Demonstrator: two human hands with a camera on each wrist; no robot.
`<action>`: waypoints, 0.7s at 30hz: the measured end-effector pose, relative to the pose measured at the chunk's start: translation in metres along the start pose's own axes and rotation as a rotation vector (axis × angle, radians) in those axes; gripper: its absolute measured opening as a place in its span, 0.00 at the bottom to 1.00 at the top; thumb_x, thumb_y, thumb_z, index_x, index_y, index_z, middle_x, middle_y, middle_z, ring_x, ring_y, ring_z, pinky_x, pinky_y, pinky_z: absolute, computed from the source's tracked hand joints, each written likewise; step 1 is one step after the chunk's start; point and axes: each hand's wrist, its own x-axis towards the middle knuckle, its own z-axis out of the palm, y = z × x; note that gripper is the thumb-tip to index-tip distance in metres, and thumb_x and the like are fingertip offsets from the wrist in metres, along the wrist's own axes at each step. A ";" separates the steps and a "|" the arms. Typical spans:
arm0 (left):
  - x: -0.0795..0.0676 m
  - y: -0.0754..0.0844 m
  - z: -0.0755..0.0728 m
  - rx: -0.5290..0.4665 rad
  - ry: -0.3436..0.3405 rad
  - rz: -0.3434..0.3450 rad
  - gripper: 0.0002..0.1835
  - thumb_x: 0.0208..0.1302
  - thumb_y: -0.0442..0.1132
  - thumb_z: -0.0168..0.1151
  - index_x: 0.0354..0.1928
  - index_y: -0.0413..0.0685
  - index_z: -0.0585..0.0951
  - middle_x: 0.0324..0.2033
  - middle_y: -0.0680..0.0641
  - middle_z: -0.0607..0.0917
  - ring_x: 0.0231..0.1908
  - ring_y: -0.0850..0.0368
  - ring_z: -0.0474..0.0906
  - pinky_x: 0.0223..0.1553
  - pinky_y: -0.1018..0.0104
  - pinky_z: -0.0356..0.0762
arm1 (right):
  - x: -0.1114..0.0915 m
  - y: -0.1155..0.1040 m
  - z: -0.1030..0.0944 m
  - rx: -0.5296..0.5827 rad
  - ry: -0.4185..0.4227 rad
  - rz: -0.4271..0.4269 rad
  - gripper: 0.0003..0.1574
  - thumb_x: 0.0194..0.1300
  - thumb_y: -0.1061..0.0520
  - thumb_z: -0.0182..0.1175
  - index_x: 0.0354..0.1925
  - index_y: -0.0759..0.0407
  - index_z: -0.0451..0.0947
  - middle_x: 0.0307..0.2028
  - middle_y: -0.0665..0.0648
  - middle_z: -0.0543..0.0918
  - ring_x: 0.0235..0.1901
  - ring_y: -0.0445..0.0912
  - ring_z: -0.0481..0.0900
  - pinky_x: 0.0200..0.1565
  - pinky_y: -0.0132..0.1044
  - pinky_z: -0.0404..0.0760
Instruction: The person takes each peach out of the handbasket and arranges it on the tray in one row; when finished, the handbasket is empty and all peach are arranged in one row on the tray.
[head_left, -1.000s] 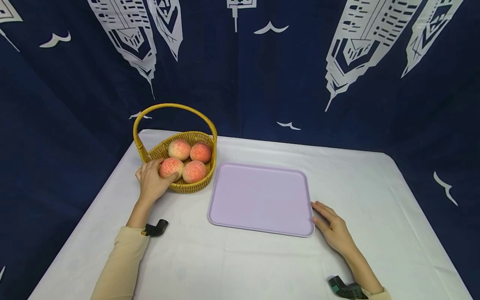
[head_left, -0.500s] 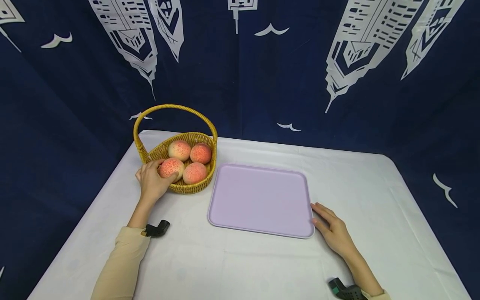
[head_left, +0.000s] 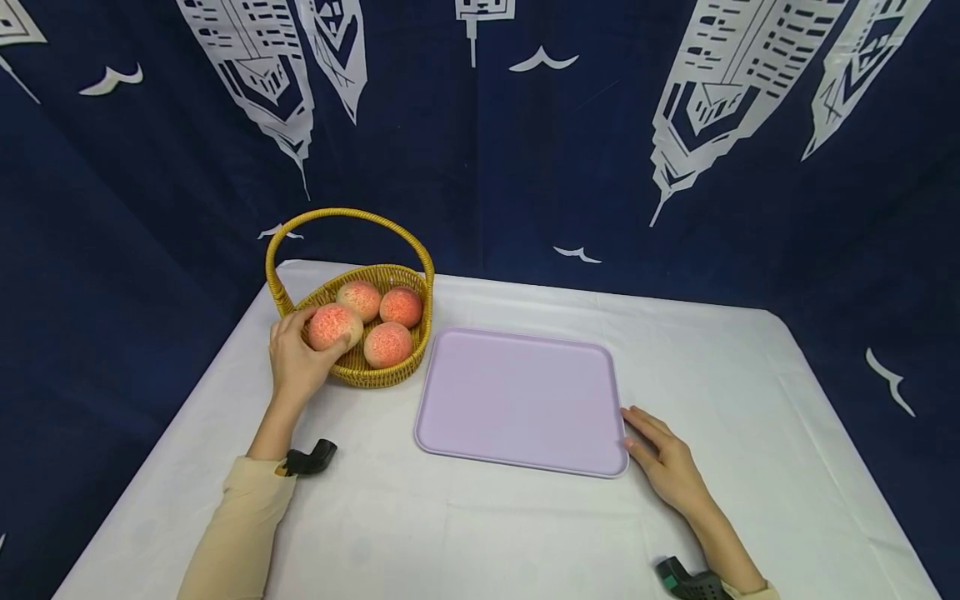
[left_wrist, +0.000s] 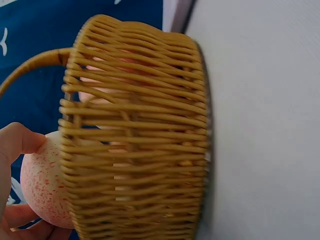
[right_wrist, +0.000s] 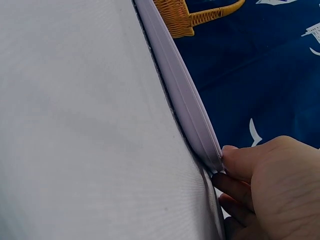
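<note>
My left hand [head_left: 298,354] grips a pink, speckled peach [head_left: 334,326] between thumb and fingers at the near left of a yellow wicker basket [head_left: 375,377]. In the left wrist view this peach [left_wrist: 44,182] shows partly above the basket rim, the weave covering the rest. Three more peaches lie inside: one at the back left [head_left: 359,300], one at the back right [head_left: 401,307] and one at the front right [head_left: 388,345]. My right hand [head_left: 670,462] rests on the table with its fingertips touching the right edge of a lilac tray [head_left: 522,400], fingers fairly straight.
The basket's tall arched handle [head_left: 345,211] rises over the peaches. A white cloth [head_left: 480,533] covers the table, and a dark blue patterned curtain [head_left: 480,167] hangs behind and beside it. The tray lies close to the basket's right side.
The peach in my left hand has risen slightly and shifted left, away from the front-right peach. My right hand and the tray stay where they were.
</note>
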 end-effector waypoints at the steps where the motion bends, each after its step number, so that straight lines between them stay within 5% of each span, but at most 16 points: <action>1: 0.000 0.003 -0.001 -0.004 -0.001 -0.001 0.34 0.49 0.39 0.75 0.58 0.31 0.75 0.54 0.31 0.77 0.55 0.36 0.67 0.59 0.40 0.60 | 0.000 0.000 0.000 -0.001 0.001 0.001 0.26 0.67 0.60 0.60 0.62 0.65 0.74 0.62 0.71 0.74 0.62 0.65 0.68 0.58 0.08 0.48; 4: -0.001 0.011 -0.004 -0.035 -0.004 0.013 0.34 0.49 0.38 0.74 0.58 0.30 0.75 0.54 0.31 0.77 0.56 0.35 0.70 0.59 0.39 0.63 | -0.001 0.000 0.000 0.002 0.000 0.001 0.26 0.67 0.61 0.60 0.62 0.65 0.74 0.62 0.71 0.74 0.62 0.66 0.67 0.58 0.08 0.48; 8: -0.004 0.024 -0.006 -0.091 -0.004 0.039 0.32 0.48 0.35 0.74 0.57 0.31 0.76 0.54 0.32 0.78 0.55 0.36 0.73 0.56 0.41 0.68 | -0.001 0.001 0.000 0.016 0.007 -0.008 0.26 0.66 0.61 0.60 0.62 0.65 0.74 0.61 0.71 0.74 0.68 0.41 0.66 0.58 0.08 0.48; 11: -0.008 0.034 -0.005 -0.118 -0.021 0.059 0.32 0.47 0.34 0.74 0.57 0.31 0.76 0.54 0.33 0.78 0.53 0.40 0.74 0.52 0.55 0.72 | -0.001 0.002 0.001 0.020 0.013 -0.014 0.26 0.66 0.61 0.61 0.62 0.65 0.74 0.62 0.71 0.74 0.65 0.26 0.60 0.59 0.08 0.49; 17: -0.016 0.054 0.003 -0.146 -0.071 0.117 0.34 0.44 0.34 0.76 0.57 0.33 0.77 0.54 0.35 0.79 0.53 0.43 0.76 0.43 0.85 0.67 | 0.001 0.001 0.001 0.011 0.016 -0.028 0.26 0.66 0.62 0.61 0.61 0.65 0.74 0.61 0.71 0.74 0.63 0.62 0.69 0.59 0.08 0.49; 21: -0.021 0.071 0.015 -0.169 -0.109 0.169 0.35 0.41 0.36 0.77 0.56 0.35 0.78 0.53 0.37 0.80 0.51 0.45 0.78 0.45 0.75 0.75 | 0.002 -0.001 0.000 0.024 0.018 -0.039 0.26 0.65 0.64 0.61 0.61 0.67 0.74 0.60 0.73 0.74 0.60 0.70 0.68 0.59 0.08 0.49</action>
